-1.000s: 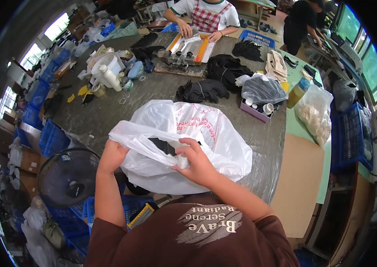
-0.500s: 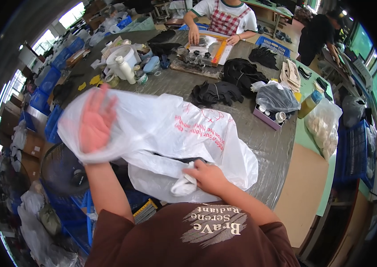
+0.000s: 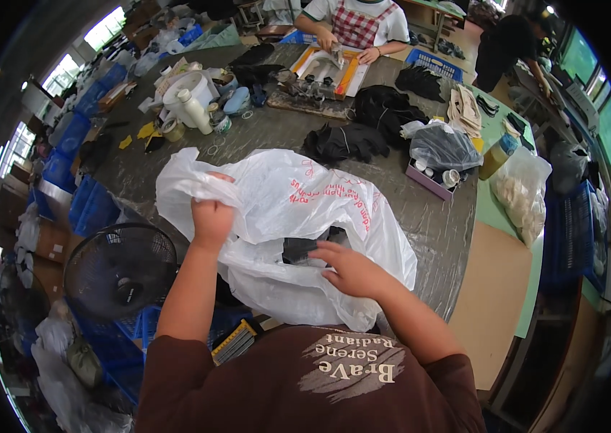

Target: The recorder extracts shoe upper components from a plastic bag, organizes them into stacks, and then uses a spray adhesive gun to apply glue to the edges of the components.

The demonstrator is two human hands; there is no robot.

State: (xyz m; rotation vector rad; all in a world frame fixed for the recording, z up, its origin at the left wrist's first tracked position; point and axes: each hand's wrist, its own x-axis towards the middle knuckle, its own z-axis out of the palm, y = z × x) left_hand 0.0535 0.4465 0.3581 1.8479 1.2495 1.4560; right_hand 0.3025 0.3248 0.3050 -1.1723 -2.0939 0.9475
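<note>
A large white plastic bag (image 3: pixel 262 173) with red printing lies across the near part of the table. At its left side my left hand (image 3: pixel 213 218) is closed on a bunched fold of the plastic, which covers most of its fingers. My right hand (image 3: pixel 352 270) hovers at the bag's mouth, its fingers apart and nothing held in them. Just beyond those fingertips, dark folded pieces (image 3: pixel 305 249) show inside the opening; their exact kind is hard to make out.
Bundled black pieces (image 3: pixel 345 143) lie beyond the bag, beside a purple box (image 3: pixel 431 180) of small bottles. Left of them stand a white bucket (image 3: pixel 190 90) and bottle (image 3: pixel 193 112). Across the table a person works at an orange frame (image 3: pixel 348 76). A black fan (image 3: pixel 121 270) stands at left.
My left hand has come out from under the plastic, moved right and closed on a fold. My right hand has let go of the bag's near edge and spread its fingers; the mouth gapes wider.
</note>
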